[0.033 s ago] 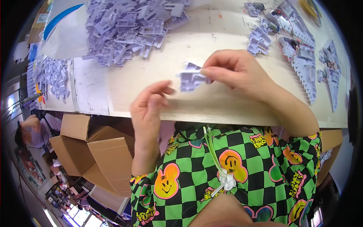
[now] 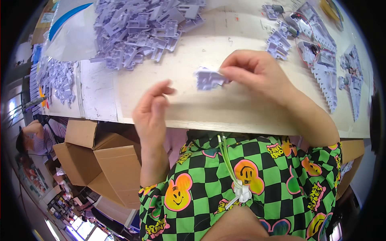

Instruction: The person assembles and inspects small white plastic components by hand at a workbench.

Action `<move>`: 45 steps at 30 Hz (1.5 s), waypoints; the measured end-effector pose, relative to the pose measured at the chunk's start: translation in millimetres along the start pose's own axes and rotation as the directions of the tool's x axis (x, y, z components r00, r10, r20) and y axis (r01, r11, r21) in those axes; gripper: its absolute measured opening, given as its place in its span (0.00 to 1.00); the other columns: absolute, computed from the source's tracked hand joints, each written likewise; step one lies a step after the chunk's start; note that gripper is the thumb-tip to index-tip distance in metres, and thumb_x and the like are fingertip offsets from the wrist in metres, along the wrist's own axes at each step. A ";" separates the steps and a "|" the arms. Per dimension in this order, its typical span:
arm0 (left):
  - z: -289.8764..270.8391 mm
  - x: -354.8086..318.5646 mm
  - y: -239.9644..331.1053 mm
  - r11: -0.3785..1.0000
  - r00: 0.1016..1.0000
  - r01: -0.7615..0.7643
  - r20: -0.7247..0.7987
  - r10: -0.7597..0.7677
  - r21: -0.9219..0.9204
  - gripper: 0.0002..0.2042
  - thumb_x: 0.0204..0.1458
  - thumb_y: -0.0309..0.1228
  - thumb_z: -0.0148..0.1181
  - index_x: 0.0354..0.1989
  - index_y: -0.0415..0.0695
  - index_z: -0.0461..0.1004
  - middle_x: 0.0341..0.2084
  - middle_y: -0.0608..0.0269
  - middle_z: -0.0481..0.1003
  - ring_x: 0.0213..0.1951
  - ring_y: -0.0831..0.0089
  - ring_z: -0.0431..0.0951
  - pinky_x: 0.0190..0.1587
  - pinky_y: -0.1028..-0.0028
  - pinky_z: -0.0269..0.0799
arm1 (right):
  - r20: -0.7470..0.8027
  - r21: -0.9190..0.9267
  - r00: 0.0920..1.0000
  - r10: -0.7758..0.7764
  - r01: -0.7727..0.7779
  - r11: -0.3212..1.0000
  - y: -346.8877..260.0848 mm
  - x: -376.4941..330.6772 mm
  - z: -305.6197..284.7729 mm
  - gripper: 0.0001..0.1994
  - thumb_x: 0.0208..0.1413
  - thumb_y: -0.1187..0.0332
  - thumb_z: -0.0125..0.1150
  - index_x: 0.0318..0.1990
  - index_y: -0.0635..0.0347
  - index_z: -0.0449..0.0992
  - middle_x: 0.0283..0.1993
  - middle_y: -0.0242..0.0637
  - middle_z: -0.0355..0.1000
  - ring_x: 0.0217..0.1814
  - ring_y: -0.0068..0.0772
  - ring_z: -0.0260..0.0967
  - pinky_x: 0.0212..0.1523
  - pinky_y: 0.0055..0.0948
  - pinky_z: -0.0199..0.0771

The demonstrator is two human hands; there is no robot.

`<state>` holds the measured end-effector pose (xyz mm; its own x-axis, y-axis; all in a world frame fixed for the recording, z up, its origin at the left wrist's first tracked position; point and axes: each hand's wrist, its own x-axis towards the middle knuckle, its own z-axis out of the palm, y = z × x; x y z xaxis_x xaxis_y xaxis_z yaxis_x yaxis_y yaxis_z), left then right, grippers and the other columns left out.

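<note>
Right hand (image 2: 257,74) closed in a pinch on a small lilac plastic part (image 2: 209,79), gripped by thumb and fingertips at its right end. Left hand (image 2: 152,110) empty, loosely open with fingers curled, raised just below and to the left of the part, not touching it. Part lay between the two hands, held above the pale tabletop (image 2: 209,108), long axis running roughly left to right, free end pointing toward the left hand's fingertips. Left hand the nearer one to that free end; small gap only between them. Beyond the left hand, further out on the table, a big heap of similar lilac pieces (image 2: 140,28). Beyond and to the right of the right hand, a few loose lilac parts (image 2: 277,42) and flat grey toothed panels (image 2: 325,76).
</note>
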<state>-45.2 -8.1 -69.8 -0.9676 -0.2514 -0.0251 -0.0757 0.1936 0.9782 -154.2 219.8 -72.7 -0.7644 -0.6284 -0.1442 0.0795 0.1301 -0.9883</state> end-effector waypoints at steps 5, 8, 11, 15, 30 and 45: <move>-30.9 37.4 -11.6 0.838 0.962 -0.010 -0.223 0.156 0.545 0.16 0.50 0.27 0.59 0.49 0.39 0.72 0.35 0.67 0.74 0.29 0.86 0.64 0.31 0.85 0.59 | -0.220 -0.313 0.975 -0.035 -0.036 0.949 7.9 8.0 -19.8 0.11 0.54 0.63 0.57 0.35 0.63 0.76 0.25 0.37 0.72 0.26 0.25 0.67 0.28 0.23 0.65; -26.1 49.6 -14.4 0.759 0.964 -0.091 -0.133 0.229 0.645 0.18 0.45 0.28 0.64 0.46 0.40 0.73 0.37 0.64 0.74 0.33 0.79 0.68 0.36 0.80 0.63 | -0.062 -0.564 0.989 -0.134 0.076 0.822 5.2 3.8 -16.6 0.09 0.53 0.65 0.56 0.33 0.60 0.77 0.30 0.40 0.72 0.30 0.39 0.71 0.31 0.29 0.69; -8.3 56.5 -13.7 0.667 0.955 -0.157 -0.059 0.290 0.728 0.17 0.43 0.30 0.66 0.42 0.40 0.74 0.35 0.59 0.74 0.38 0.66 0.71 0.42 0.72 0.64 | -0.046 -0.544 0.993 -0.105 0.063 0.837 -0.8 2.1 -10.4 0.09 0.53 0.64 0.57 0.33 0.59 0.77 0.31 0.38 0.72 0.30 0.37 0.71 0.32 0.29 0.69; -3.9 62.4 -12.8 0.567 0.953 -0.164 -0.018 0.302 0.807 0.13 0.44 0.28 0.64 0.39 0.39 0.74 0.32 0.58 0.73 0.38 0.64 0.72 0.42 0.70 0.65 | -0.047 -0.565 0.988 -0.145 0.093 0.820 1.1 2.5 -10.2 0.08 0.53 0.64 0.58 0.32 0.59 0.77 0.31 0.37 0.71 0.29 0.37 0.71 0.31 0.30 0.69; 7.6 27.0 26.0 0.565 0.873 -0.475 0.280 0.399 0.675 0.13 0.41 0.26 0.64 0.39 0.46 0.76 0.31 0.65 0.74 0.35 0.67 0.71 0.42 0.70 0.61 | -0.052 -0.135 0.998 -0.048 0.040 0.990 -9.1 -3.5 -1.1 0.12 0.54 0.65 0.58 0.43 0.62 0.76 0.29 0.31 0.72 0.21 0.15 0.58 0.23 0.18 0.60; 4.8 10.0 45.0 0.604 0.692 -0.671 0.070 0.718 0.430 0.09 0.49 0.28 0.59 0.40 0.45 0.73 0.30 0.62 0.71 0.32 0.68 0.69 0.29 0.69 0.64 | 0.078 0.107 0.991 0.110 -0.118 0.987 -0.2 -1.5 -8.1 0.10 0.57 0.66 0.55 0.39 0.64 0.76 0.29 0.26 0.73 0.23 0.08 0.56 0.23 0.13 0.55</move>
<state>-59.5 2.6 -27.0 -0.7408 0.0314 0.6710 0.4998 0.6932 0.5194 -158.2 227.0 -71.9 -0.6987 -0.6682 -0.2556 0.2376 0.1203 -0.9639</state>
